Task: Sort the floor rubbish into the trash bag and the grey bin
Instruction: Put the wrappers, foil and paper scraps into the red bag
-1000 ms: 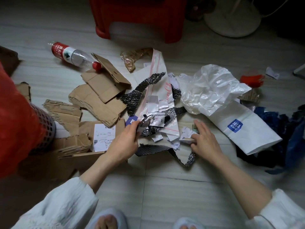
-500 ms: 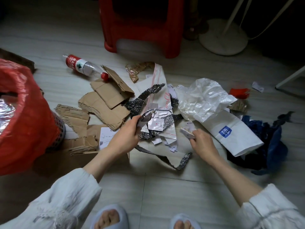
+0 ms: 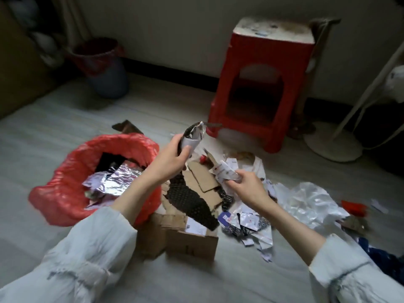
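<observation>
- Two hands are busy above the rubbish pile, and each one carries something.
- The left hand (image 3: 172,158) has its fingers curled around a black dotted strip (image 3: 190,193) together with some crumpled white paper; the strip hangs down from the fist, just to the right of the red trash bag (image 3: 65,193).
- The right hand (image 3: 244,185) pinches a small bunch of white paper scraps (image 3: 225,171), farther right of the bag.
- The strip looks thin, light and limp, so I think it will swing and fold; holding it near the top and letting the tail follow into the bag seems best.
- The scraps are light and can slip out easily, so a closed pinch on the whole bunch is safer than on one piece.
- One red trash bag stands open, with shiny foil (image 3: 109,180) already inside.
- One grey bin (image 3: 107,68) with a red liner stands well behind the bag, near the wall.
- Several torn cardboard pieces (image 3: 201,178) lie just right of the bag; I cannot count them exactly.
- One crumpled clear plastic sheet (image 3: 310,200) lies far right of the bag, and one red stool (image 3: 269,84) stands behind the pile.
</observation>
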Motion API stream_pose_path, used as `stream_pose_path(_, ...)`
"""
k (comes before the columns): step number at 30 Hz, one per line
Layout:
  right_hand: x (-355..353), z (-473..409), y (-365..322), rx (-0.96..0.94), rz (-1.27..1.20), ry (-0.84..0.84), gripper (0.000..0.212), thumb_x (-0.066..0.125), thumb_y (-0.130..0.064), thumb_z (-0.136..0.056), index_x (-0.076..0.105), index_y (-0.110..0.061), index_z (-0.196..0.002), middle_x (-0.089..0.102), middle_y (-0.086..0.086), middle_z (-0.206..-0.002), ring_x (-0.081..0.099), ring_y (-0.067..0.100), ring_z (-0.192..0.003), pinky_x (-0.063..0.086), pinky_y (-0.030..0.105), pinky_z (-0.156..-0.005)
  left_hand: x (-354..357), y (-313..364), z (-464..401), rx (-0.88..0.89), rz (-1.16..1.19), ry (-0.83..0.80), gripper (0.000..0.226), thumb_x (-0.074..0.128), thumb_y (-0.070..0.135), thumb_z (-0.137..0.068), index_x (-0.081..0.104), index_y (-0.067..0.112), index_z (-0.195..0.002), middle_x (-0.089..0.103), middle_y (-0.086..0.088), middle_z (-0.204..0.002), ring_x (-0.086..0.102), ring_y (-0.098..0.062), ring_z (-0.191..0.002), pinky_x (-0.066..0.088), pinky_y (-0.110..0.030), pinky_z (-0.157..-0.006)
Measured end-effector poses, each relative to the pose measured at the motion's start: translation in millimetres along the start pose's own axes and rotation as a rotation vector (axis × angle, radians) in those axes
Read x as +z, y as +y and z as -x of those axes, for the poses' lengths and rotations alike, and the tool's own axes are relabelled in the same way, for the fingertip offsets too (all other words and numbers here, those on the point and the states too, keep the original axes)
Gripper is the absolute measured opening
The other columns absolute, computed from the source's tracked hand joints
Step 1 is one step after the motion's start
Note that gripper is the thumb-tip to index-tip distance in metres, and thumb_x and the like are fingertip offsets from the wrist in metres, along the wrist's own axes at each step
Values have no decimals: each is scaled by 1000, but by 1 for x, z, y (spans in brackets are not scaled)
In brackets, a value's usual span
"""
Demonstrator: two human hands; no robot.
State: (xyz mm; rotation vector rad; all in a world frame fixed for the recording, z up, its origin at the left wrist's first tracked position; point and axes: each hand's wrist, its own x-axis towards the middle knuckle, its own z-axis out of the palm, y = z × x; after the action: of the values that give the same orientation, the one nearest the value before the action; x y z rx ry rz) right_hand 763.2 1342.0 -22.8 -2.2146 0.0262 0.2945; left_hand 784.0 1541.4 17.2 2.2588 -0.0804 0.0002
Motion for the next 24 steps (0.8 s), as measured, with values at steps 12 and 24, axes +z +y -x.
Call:
stream_pose_path(12,135,-63,-137,-53,-342,-382,12,61,-5,-83,62,-14,-76,64,11,-77,61,22,-69,50,35,-66,-127,-115,3,-298,-317,233,40,35,46,-96,41,22,-127,58,-13,-126,54,-32,-115,44,-45,-93)
stream_pose_path(24,186,-43,-116,-120,-15,-685,38,69,-38,-81,65,-17,-113,64,-7,-84,54,-2,-64,42,12,-57,-104,-136,6,-340,-100,248,40,36,28,-98,36,20,-136,59,-12,-122,55,-30,-108,40,-35,-86)
